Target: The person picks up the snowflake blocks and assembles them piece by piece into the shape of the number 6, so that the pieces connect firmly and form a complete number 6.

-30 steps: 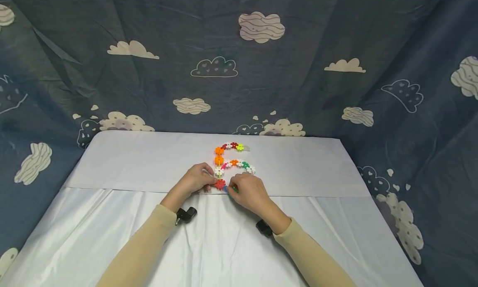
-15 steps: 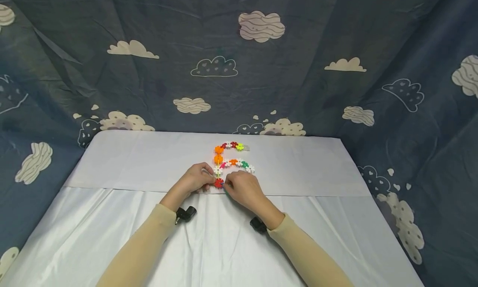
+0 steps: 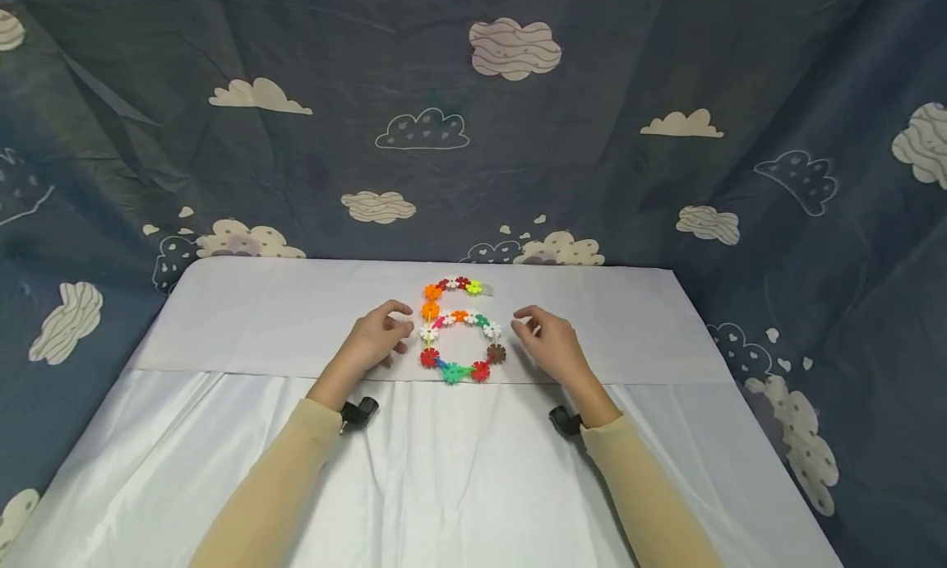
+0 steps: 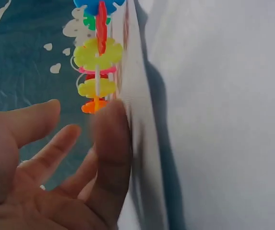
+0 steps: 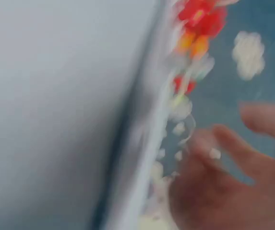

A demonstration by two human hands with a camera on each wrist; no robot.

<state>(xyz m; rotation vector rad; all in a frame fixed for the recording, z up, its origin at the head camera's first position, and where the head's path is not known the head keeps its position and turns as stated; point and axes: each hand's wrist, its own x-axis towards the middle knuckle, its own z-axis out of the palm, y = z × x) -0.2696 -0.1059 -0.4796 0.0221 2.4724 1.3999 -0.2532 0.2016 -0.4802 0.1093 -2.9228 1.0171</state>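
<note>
A chain of flower-shaped plastic snap pieces [image 3: 459,316] lies on the white board, looped at the bottom and curved at the top like a figure 6. Orange, white, red, green, brown and yellow-green pieces make it up, with a pale grey one at the top right end. My left hand [image 3: 373,338] hovers just left of the chain, fingers loosely bent and apart from it. To the right of the loop my right hand [image 3: 549,342] is likewise off the chain, holding nothing. Both wrist views show the chain edge-on beyond the fingers; the right one is blurred.
A raised white board [image 3: 281,321] runs along the back of the table, and a white cloth [image 3: 444,477] covers the front. Behind and at the sides hangs a dark blue curtain [image 3: 325,50] with a cloud print. Each wrist wears a small black camera [image 3: 359,412].
Both hands have let go of the chain and drawn apart, the left slightly leftward, the right farther to the right. The bottom of the loop, hidden before, now shows.
</note>
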